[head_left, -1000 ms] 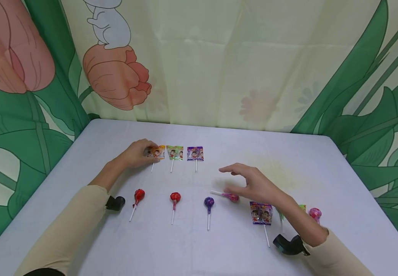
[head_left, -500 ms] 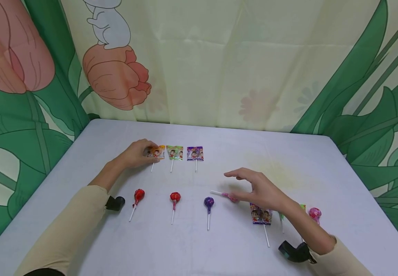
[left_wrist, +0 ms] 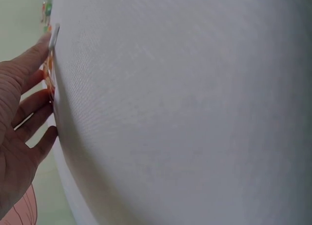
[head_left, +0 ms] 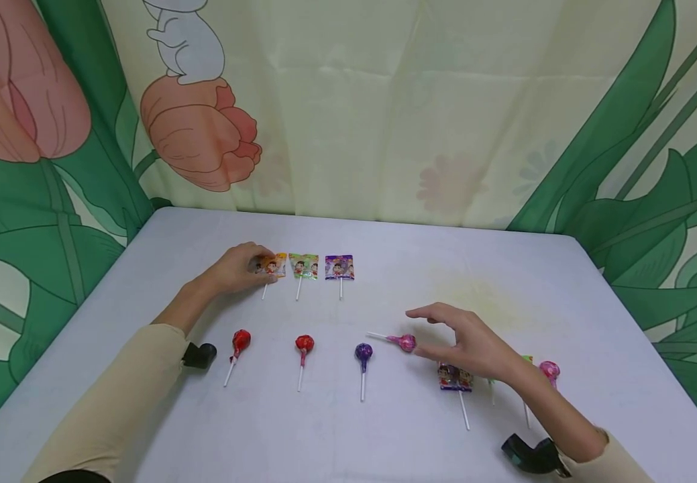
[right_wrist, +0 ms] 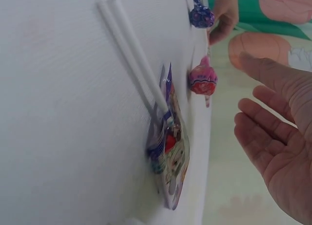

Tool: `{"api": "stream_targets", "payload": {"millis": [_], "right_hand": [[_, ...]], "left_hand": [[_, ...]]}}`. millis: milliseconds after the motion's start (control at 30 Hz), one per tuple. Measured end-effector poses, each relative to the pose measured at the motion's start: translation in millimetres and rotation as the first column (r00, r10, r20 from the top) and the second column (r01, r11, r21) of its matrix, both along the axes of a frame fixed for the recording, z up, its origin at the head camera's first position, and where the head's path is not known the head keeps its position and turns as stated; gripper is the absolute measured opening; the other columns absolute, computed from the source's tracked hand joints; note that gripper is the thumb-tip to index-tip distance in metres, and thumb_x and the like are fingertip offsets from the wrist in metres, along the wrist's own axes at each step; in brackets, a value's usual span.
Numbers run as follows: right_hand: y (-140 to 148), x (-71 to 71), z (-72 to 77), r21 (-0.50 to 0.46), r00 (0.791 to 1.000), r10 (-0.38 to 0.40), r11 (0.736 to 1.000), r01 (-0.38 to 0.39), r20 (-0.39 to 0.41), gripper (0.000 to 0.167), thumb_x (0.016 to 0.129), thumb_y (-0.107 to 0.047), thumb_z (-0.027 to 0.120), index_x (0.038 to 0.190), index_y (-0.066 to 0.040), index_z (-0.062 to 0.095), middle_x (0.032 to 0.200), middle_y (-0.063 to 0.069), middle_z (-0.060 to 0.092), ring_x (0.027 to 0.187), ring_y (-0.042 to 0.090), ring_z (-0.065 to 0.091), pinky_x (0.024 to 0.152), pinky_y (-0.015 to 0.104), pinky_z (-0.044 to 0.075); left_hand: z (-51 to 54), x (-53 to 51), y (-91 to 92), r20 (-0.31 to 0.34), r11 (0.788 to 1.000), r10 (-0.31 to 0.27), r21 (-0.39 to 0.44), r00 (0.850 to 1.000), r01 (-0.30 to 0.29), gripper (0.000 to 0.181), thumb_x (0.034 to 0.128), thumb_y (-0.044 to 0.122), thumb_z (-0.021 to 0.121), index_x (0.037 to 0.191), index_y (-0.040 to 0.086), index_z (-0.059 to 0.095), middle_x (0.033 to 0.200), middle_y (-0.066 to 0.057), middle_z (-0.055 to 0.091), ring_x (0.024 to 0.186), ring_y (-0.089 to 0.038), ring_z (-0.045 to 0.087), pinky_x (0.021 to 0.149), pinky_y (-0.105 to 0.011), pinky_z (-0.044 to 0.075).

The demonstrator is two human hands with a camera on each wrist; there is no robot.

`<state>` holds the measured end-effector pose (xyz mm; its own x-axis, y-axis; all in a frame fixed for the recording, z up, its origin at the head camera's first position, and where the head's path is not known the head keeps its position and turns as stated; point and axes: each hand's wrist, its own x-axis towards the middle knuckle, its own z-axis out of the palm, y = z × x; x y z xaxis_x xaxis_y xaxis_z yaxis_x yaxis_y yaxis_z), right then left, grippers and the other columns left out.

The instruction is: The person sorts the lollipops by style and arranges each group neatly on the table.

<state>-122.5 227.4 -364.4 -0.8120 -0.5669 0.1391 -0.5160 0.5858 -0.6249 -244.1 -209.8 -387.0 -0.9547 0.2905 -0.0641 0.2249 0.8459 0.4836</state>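
My left hand is at the back left of the table, thumb and fingers gripping a flat lollipop in an orange wrapper that lies on the cloth. Beside it, in the same row, lie a green-wrapped lollipop and a purple-wrapped one. My right hand hovers with fingers spread and holds nothing. Near its thumb, a pink round lollipop lies sideways, stick to the left. Partly beneath that hand is a larger purple-wrapped flat lollipop.
Across the front lie two red round lollipops and a purple round one. Another pink round lollipop and green-wrapped candy are partly hidden by the right forearm. A printed curtain hangs behind the white table.
My right hand has drawn back to the right and toward the front, uncovering the pink lollipop. The left hand stays on the orange-wrapped lollipop.
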Motion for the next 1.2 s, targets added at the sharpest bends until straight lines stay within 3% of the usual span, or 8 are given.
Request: {"api": "stream_targets", "payload": {"millis": [600, 767, 900, 1000, 1200], "right_hand": [[30, 16.9, -6.7, 0.039, 0.998, -0.058, 0.997, 0.059, -0.021, 0.057, 0.086, -0.033, 0.084, 0.136, -0.015, 0.064, 0.132, 0.0, 0.067, 0.117, 0.029, 0.064, 0.094, 0.056, 0.054], [39, 20.6, -9.6, 0.05, 0.997, -0.063, 0.997, 0.065, -0.045, 0.057, 0.085, -0.033, 0.085, 0.135, -0.016, 0.065, 0.131, -0.003, 0.067, 0.119, 0.027, 0.063, 0.089, 0.045, 0.057], [45, 23.0, -11.6, 0.078, 0.995, -0.082, 0.993, 0.086, -0.057, 0.057, 0.085, -0.036, 0.085, 0.135, -0.018, 0.065, 0.132, -0.007, 0.066, 0.123, 0.022, 0.061, 0.093, 0.039, 0.057], [48, 24.6, -12.5, 0.1, 0.993, -0.098, 0.989, 0.104, -0.064, 0.057, 0.085, -0.039, 0.084, 0.135, -0.019, 0.065, 0.132, -0.007, 0.066, 0.125, 0.021, 0.061, 0.099, 0.042, 0.055], [54, 28.0, -14.3, 0.124, 0.995, -0.093, 0.988, 0.097, -0.042, 0.059, 0.084, -0.045, 0.083, 0.135, -0.02, 0.065, 0.133, -0.008, 0.066, 0.125, 0.019, 0.06, 0.1, 0.039, 0.055]], "left_hand": [[-2.1, -1.9, 1.6, 0.004, 1.0, 0.004, -0.003, 1.0, -0.004, 0.057, 0.0916, 0.025, 0.078, 0.139, -0.001, 0.059, 0.136, -0.022, 0.058, 0.131, -0.038, 0.05, 0.114, -0.055, 0.039], [-2.4, -0.5, -1.3, -0.016, 1.0, -0.021, 0.0, 1.0, 0.021, 0.056, 0.0926, 0.025, 0.077, 0.137, -0.002, 0.059, 0.136, -0.023, 0.058, 0.13, -0.04, 0.05, 0.114, -0.057, 0.038], [-3.0, -0.2, -3.1, -0.011, 1.0, -0.019, 0.005, 1.0, 0.019, 0.056, 0.0928, 0.026, 0.077, 0.138, -0.002, 0.058, 0.138, -0.023, 0.057, 0.132, -0.04, 0.049, 0.114, -0.057, 0.038], [-2.9, -0.4, -3.4, -0.001, 1.0, -0.006, 0.007, 1.0, 0.007, 0.056, 0.0927, 0.026, 0.077, 0.139, 0.0, 0.058, 0.139, -0.023, 0.056, 0.132, -0.04, 0.048, 0.115, -0.057, 0.038], [-1.9, -1.4, -2.6, -0.002, 1.0, -0.006, 0.005, 1.0, 0.006, 0.057, 0.0926, 0.026, 0.077, 0.139, 0.0, 0.058, 0.137, -0.022, 0.057, 0.131, -0.039, 0.049, 0.115, -0.057, 0.038]]}}
